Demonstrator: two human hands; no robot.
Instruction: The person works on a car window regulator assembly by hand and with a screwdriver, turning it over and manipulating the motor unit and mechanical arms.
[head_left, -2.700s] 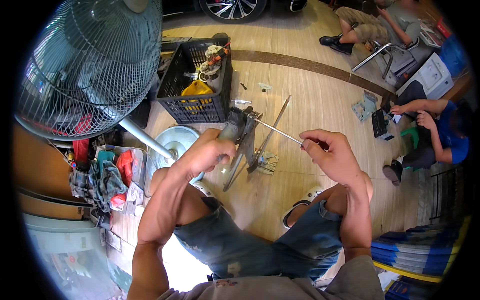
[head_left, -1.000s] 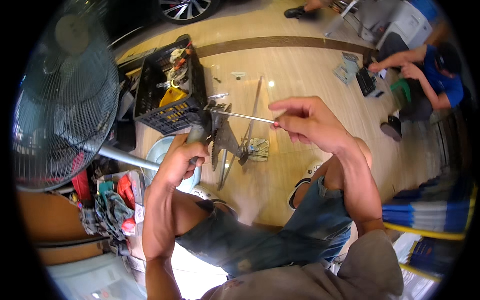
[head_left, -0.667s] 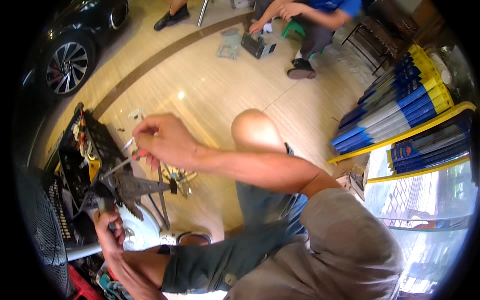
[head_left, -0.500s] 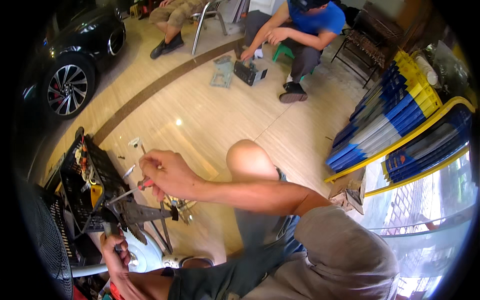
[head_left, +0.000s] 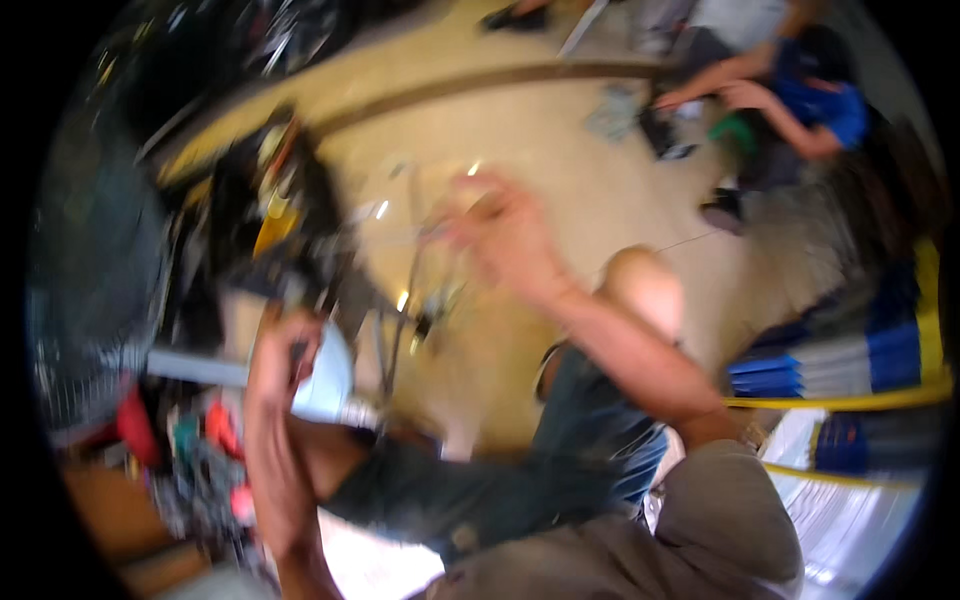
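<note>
Motion smears much of the view. My left hand (head_left: 283, 350), at the left, is closed round the dark grip of a metal part (head_left: 345, 280), whose outline is too blurred to follow. Up and to the right of it, my right hand (head_left: 512, 240) is raised over the tiled floor. Its fingers are bent round the handle end of a screwdriver (head_left: 385, 237), and the thin shaft runs left toward the metal part. Whether the tip touches the part cannot be made out.
A black crate (head_left: 225, 235) holding a yellow item (head_left: 276, 230) stands beyond my left hand. Below that hand is a pale blue rounded thing (head_left: 325, 380). A person in a blue top (head_left: 815, 115) sits at the far right. Blue, white and yellow packs (head_left: 850, 355) fill a rack at right.
My view has swung left, so the scene has shifted right in the picture. My right hand is higher and farther from my left hand, which keeps its hold on the metal part.
</note>
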